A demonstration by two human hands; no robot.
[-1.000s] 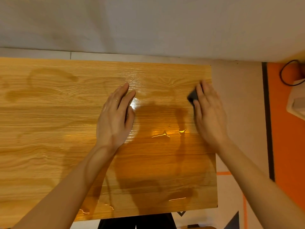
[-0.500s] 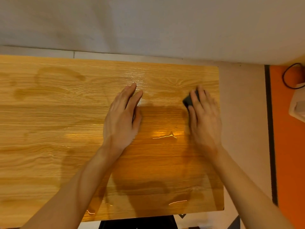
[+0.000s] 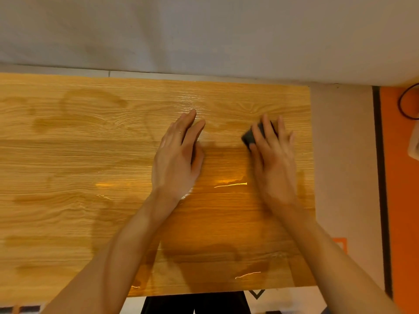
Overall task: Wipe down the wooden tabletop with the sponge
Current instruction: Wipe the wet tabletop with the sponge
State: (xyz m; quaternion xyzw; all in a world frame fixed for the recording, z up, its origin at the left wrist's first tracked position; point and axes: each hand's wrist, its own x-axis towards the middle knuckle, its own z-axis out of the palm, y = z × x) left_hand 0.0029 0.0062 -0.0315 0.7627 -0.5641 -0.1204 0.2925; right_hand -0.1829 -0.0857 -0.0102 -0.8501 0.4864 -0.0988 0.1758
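Observation:
The wooden tabletop [image 3: 68, 168] fills most of the view, and wet streaks shine on it. A dark sponge [image 3: 249, 135] lies on the wood near the right edge. My right hand [image 3: 273, 159] presses flat on top of it with the fingers spread and fairly straight, covering most of the sponge. To its left, my left hand [image 3: 178, 159] rests palm down on the table with straight fingers and holds nothing.
A grey wall [image 3: 204, 30] runs along the table's far edge. Right of the table are pale floor [image 3: 340, 155], a black stripe and an orange area [image 3: 401, 177] with a black cable [image 3: 402, 105]. Dark clothing [image 3: 195, 303] shows at the near edge.
My right hand has slid the sponge leftward, away from the table's right edge. My left hand stays flat on the wood. The view has shifted slightly.

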